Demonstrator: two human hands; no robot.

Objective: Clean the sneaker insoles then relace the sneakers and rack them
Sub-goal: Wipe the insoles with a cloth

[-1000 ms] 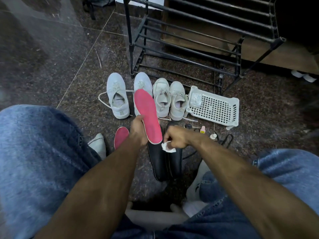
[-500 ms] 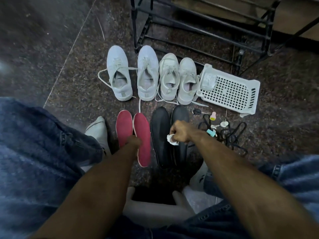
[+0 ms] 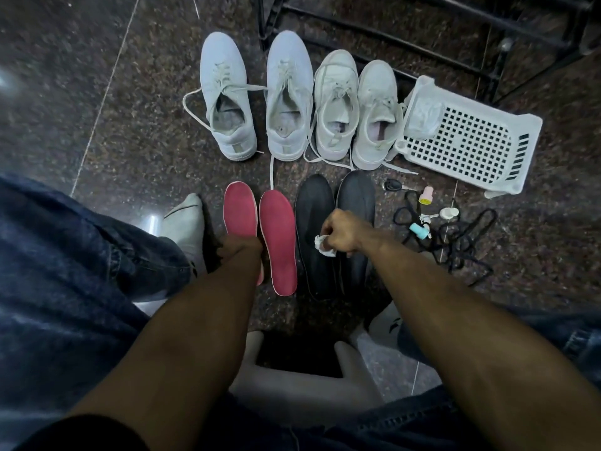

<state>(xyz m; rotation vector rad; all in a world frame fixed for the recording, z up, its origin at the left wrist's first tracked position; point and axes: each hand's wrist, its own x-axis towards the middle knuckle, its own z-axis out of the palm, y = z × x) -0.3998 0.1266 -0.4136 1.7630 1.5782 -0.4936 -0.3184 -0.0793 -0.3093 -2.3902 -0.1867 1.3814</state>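
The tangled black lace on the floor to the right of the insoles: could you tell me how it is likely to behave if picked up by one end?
The black lace lies in loose loops, so it is probably limp and would dangle. It looks thin, so likely very light. Its loops lie around the small bottles, so lifting it might snag or tip them.

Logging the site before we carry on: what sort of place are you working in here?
Probably a home entryway or shoe corner: a polished speckled stone floor, a black metal shoe rack behind a row of white sneakers, and the person seated low over the insoles.
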